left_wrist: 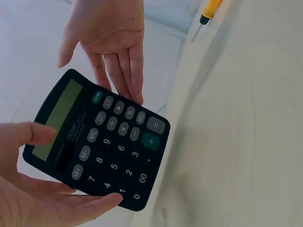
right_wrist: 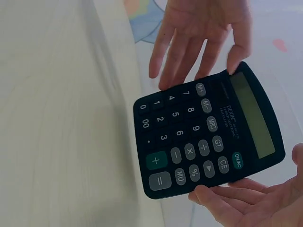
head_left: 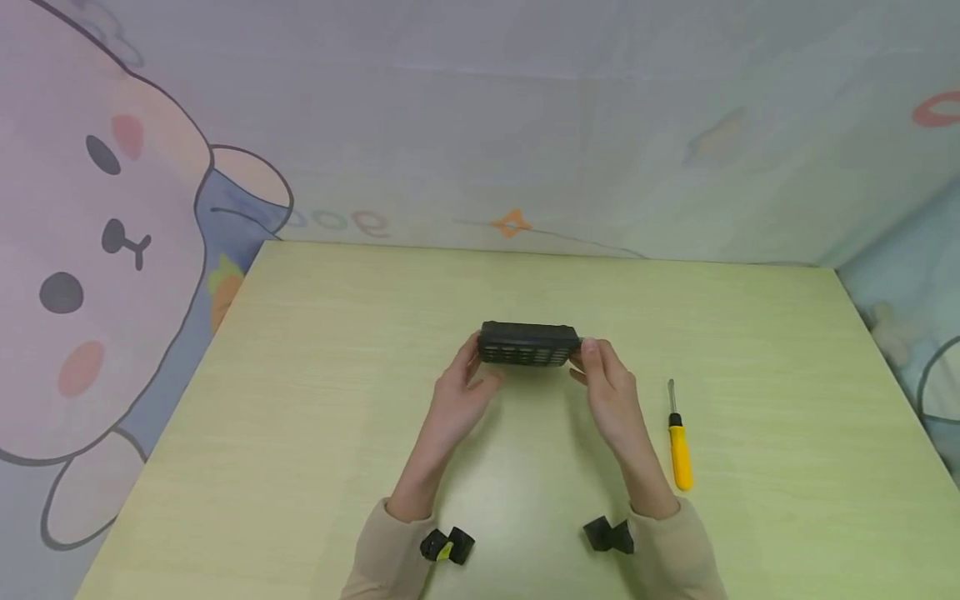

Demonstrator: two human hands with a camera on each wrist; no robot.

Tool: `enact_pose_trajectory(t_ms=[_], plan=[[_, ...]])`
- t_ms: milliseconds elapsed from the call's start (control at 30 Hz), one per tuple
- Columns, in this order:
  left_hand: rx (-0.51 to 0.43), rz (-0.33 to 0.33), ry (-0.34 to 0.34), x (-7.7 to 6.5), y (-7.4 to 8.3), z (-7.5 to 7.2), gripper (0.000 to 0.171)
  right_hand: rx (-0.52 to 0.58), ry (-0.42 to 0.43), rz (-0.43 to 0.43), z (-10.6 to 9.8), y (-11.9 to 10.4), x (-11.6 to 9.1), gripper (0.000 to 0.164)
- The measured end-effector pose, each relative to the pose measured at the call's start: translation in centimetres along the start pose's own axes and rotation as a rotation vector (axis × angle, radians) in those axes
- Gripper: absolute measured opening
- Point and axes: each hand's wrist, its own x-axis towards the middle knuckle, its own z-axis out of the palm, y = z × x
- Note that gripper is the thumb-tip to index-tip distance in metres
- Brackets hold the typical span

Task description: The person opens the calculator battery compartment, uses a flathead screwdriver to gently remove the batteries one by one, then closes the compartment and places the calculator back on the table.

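Note:
A black desk calculator point(head_left: 528, 344) is held up between both hands above the table, edge-on in the head view. Its keys and grey display face the wrist cameras point(left_wrist: 116, 142) point(right_wrist: 208, 132). My left hand point(head_left: 461, 396) grips one side; in the left wrist view its thumb point(left_wrist: 42, 134) lies across the display end and a fingertip reaches the front near the lower corner. At the opposite side my right hand point(head_left: 611, 400) holds the edge, with one fingertip in front and other fingers partly hidden behind. The right thumb stands apart from the calculator in the left wrist view.
To the right of my right hand, a screwdriver point(head_left: 679, 450) with a yellow handle lies on the pale wooden table point(head_left: 300, 433). A printed cloth point(head_left: 450, 125) with a cartoon animal hangs behind and at the left. Small black devices point(head_left: 609, 535) sit at both wrists.

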Motion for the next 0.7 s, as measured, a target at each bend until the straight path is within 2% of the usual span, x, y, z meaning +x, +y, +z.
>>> enact_pose_trajectory(t_ms=[300, 567, 700], plan=[[-0.047, 0.069, -0.039, -0.11, 0.17, 0.19, 0.085, 0.019, 0.016, 0.023, 0.13, 0.14, 0.00, 0.042], [-0.107, 0.037, -0.075, -0.15, 0.04, 0.10, 0.088, -0.069, 0.021, 0.077, 0.15, 0.15, -0.04, 0.041], [-0.106, 0.018, -0.070, -0.15, 0.04, 0.16, 0.085, -0.092, -0.002, 0.085, 0.30, 0.26, -0.09, 0.043]])
